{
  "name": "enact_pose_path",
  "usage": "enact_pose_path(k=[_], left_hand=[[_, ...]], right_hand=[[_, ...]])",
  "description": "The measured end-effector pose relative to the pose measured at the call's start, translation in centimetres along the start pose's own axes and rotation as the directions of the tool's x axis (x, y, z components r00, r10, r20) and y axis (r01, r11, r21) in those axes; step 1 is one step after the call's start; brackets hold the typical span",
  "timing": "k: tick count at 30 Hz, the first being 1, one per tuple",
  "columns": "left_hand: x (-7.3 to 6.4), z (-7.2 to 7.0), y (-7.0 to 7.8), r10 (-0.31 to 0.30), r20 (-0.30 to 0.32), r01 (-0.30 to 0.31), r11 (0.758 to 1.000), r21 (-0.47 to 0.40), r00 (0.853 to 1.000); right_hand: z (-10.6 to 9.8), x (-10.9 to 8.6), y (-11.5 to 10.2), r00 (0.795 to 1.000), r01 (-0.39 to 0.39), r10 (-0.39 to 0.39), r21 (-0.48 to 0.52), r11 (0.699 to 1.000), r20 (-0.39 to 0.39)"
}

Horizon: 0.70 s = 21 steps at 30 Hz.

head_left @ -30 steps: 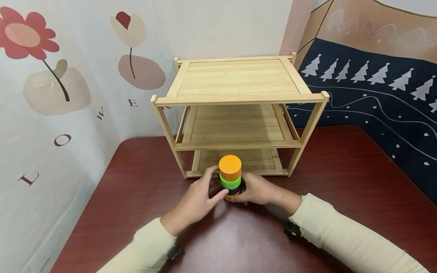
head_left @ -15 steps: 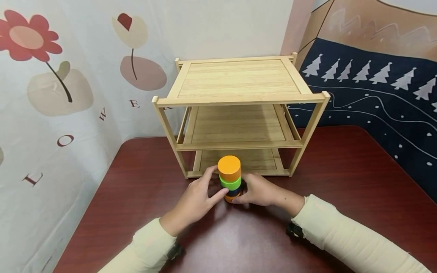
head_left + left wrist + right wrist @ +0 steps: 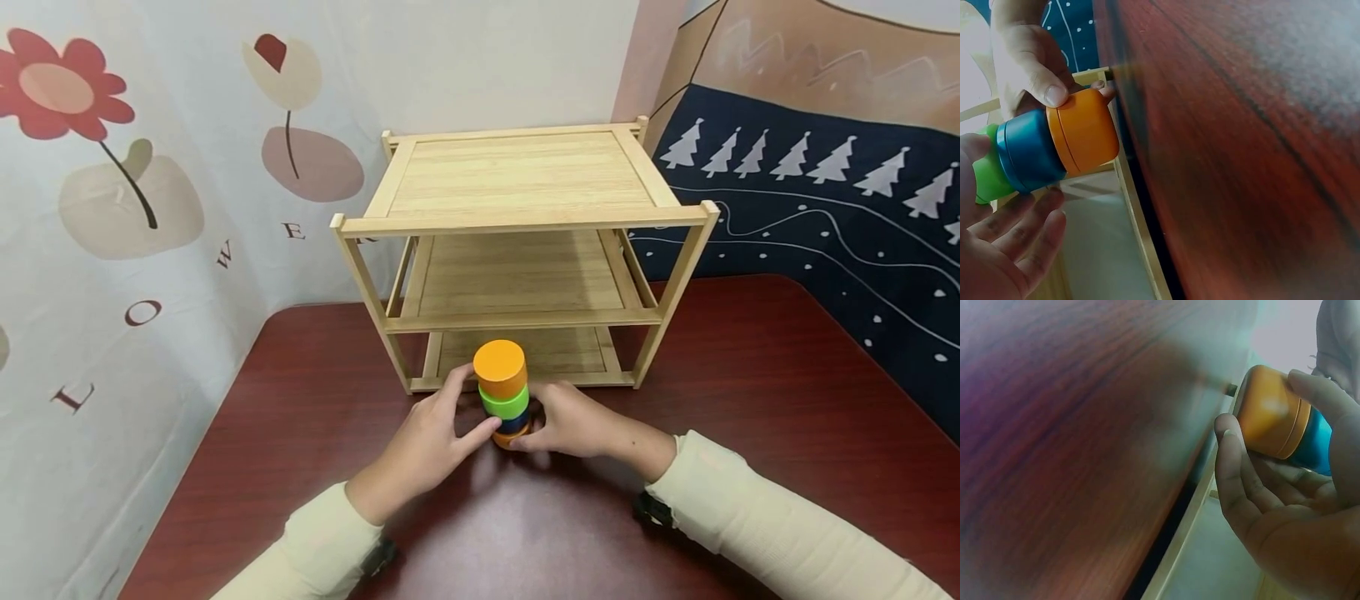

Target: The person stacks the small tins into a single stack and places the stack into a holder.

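Note:
A stack of round, cup-like pieces stands between both hands in the head view: an orange one on top, then green, dark blue and a lower orange one. It leans slightly left. The left hand holds the stack from its left side, thumb in front by the blue piece. From the right, the right hand grips low; its thumb presses the bottom orange piece in the right wrist view, fingers curling underneath. The left wrist view shows the blue piece against the orange one.
A light wooden shelf rack with three levels stands right behind the stack. Both hands are over the dark red table. Printed cloths, one with flowers and one with trees, hang behind and beside the table.
The top of the stack has shifted slightly left and its base slightly down, so it leans a little more. Both hands keep their hold.

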<state>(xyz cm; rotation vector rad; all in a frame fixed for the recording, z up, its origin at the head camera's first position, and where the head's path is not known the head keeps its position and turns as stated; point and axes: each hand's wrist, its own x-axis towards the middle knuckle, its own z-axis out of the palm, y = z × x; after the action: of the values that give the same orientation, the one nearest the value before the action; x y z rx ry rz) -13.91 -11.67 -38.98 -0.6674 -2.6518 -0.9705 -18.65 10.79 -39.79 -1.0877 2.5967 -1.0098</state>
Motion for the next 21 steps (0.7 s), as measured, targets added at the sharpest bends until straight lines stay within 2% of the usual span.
enact_pose_path(k=[9, 15, 21], left_hand=[[0.1, -0.7, 1.0, 0.027, -0.045, -0.025, 0.999, 0.032, 0.999], [0.5, -1.2, 1.5, 0.060, -0.050, -0.059, 0.998, 0.026, 0.997], [0.9, -1.8, 2.1, 0.086, -0.051, -0.085, 0.996, 0.020, 0.995]], right_hand=[[-0.8, -0.4, -0.8, 1.000, -0.003, 0.003, -0.014, 1.000, -0.029], [-1.3, -0.6, -1.2, 0.999, 0.001, -0.001, 0.000, 1.000, -0.051], [-2.0, -0.8, -1.9, 0.996, 0.013, -0.019, -0.059, 0.998, -0.090]])
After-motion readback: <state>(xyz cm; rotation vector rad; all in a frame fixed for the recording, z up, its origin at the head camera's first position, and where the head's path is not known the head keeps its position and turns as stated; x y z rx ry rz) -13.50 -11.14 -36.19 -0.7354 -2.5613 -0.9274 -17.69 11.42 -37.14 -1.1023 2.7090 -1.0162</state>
